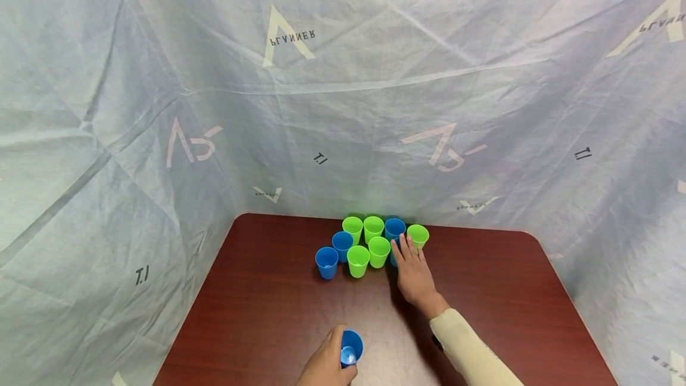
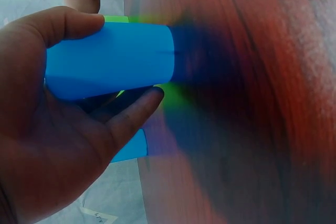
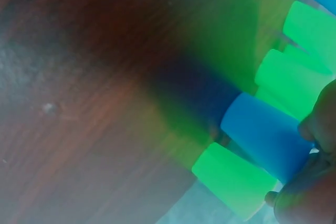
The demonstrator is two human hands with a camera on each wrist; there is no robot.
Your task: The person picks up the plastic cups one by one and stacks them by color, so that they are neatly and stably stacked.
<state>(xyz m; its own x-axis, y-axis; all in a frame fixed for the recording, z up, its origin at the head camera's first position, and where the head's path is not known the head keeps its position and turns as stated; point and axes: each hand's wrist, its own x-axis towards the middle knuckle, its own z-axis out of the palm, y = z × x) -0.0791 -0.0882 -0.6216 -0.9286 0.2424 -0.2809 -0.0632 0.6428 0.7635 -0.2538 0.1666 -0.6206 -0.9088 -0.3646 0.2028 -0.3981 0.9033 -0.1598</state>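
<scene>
Near the front of the table, my left hand [image 1: 328,362] grips a blue cup [image 1: 352,347] with its mouth up. In the left wrist view, thumb and fingers lie around the blue cup's [image 2: 113,59] side. At the far side, my right hand [image 1: 415,276] reaches with extended fingers over another blue cup, mostly hidden beneath it in the head view. In the right wrist view, the thumb and fingers are at that blue cup's [image 3: 268,135] rim, beside a green cup [image 3: 236,182]. Whether they press on it I cannot tell.
Several upright cups stand close together at the back, among them a green cup [image 1: 358,261], a blue cup [image 1: 326,262] and a rear blue cup [image 1: 395,228]. The brown table [image 1: 257,308] meets a grey printed cloth [image 1: 343,106] behind and at the sides.
</scene>
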